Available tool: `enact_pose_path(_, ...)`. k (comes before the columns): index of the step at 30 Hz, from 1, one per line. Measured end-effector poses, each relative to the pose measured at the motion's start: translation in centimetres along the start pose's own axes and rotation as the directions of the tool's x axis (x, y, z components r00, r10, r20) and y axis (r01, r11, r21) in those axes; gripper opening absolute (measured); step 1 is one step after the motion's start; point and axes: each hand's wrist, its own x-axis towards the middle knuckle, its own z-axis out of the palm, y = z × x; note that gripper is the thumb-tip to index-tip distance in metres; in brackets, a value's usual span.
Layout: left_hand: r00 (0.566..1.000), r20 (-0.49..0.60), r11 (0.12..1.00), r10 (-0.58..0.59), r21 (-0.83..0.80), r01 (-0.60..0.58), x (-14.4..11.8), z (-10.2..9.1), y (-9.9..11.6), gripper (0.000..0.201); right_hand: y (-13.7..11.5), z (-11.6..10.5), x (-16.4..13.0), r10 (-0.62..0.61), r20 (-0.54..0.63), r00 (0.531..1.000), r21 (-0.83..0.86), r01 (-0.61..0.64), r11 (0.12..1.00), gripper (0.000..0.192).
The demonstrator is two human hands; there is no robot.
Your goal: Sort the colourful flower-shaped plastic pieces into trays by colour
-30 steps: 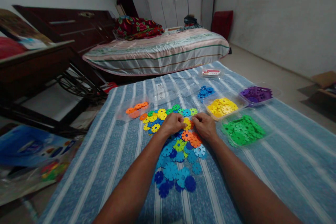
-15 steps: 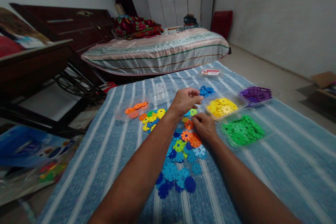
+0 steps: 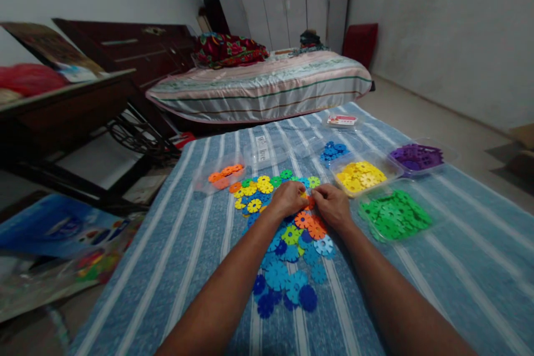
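A loose heap of flower-shaped plastic discs, in blue, yellow, orange and green, is spread over the striped cloth. At the right side of its upper part, my left hand (image 3: 289, 198) is closed, its fingertips at a small yellow disc (image 3: 303, 194). Facing it, my right hand (image 3: 332, 206) has thumb and fingers pinched together beside an orange disc (image 3: 309, 203). What lies between the fingers of either hand is mostly hidden. Below them lie more orange discs (image 3: 316, 228), a lime disc (image 3: 291, 235) and several light-blue discs (image 3: 277, 276).
Clear tubs hold yellow discs (image 3: 361, 176), green discs (image 3: 395, 215), purple discs (image 3: 417, 156) and blue discs (image 3: 334, 151) at the right. Another, with orange discs (image 3: 226, 173), stands left. A clear lid (image 3: 273, 157) lies behind the heap. The bed (image 3: 267, 89) is beyond.
My left hand has come down and back from near the blue tub to the heap beside my right hand. My right hand stays by the orange discs. The view has shifted slightly.
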Motion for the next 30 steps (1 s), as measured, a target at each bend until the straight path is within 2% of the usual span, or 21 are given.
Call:
enact_pose_path(4, 1.000, 0.017, 0.999, -0.007, 0.048, 0.007, -0.4, 0.4, 0.3, 0.012, 0.3, 0.2, -0.2, 0.010, -0.009, 1.000, -0.004, -0.010, 1.000, 0.030)
enact_pose_path(10, 0.999, 0.020, 0.999, -0.034, 0.006, 0.034, -0.5, 0.7, 0.2, 0.011, 0.4, 0.2, -0.4, 0.010, 0.004, 1.000, 0.017, -0.010, 1.000, 0.030)
enact_pose_path(14, 0.997, -0.008, 0.981, -0.071, -0.184, 0.069, -0.7, 1.0, -0.2, 0.007, 0.3, 0.1, -0.4, 0.005, -0.006, 1.000, -0.004, -0.005, 1.000, 0.031)
enact_pose_path(17, 0.998, -0.012, 0.928, -0.066, -0.367, 0.057, -1.0, 1.2, -1.0, 0.006, 0.3, 0.1, -0.4, 0.016, -0.010, 1.000, -0.018, -0.017, 1.000, 0.032)
enact_pose_path(19, 0.997, -0.049, 0.900, -0.066, -0.433, 0.038, -1.2, 0.8, -1.7, 0.007, 0.3, 0.1, -0.5, 0.028, -0.014, 1.000, -0.016, -0.029, 0.999, 0.031)
enact_pose_path(22, 0.977, -0.189, 0.902, -0.102, -0.432, 0.010, -1.4, -1.4, -3.5, 0.008, 0.4, 0.2, -0.5, 0.027, -0.006, 1.000, 0.003, -0.027, 1.000, 0.031)
enact_pose_path(24, 0.935, -0.319, 0.934, -0.153, -0.356, 0.031, -1.4, -4.0, -5.2, 0.010, 0.4, 0.2, -0.5, 0.018, -0.002, 1.000, 0.010, -0.018, 1.000, 0.032)
enact_pose_path(25, 0.914, -0.369, 0.951, -0.172, -0.303, 0.057, -1.3, -5.5, -6.2, 0.011, 0.4, 0.3, -0.4, 0.014, -0.002, 1.000, 0.012, -0.014, 1.000, 0.032)
enact_pose_path(28, 0.802, -0.545, 0.969, -0.246, -0.117, 0.218, -1.3, -10.0, -8.8, 0.009, 0.5, 0.3, -0.4, 0.010, -0.006, 1.000, 0.012, -0.010, 1.000, 0.031)
enact_pose_path(30, 0.778, -0.566, 0.953, -0.273, -0.047, 0.300, -1.5, -12.0, -9.9, 0.009, 0.5, 0.3, -0.4, 0.007, -0.005, 1.000, 0.011, -0.007, 1.000, 0.031)
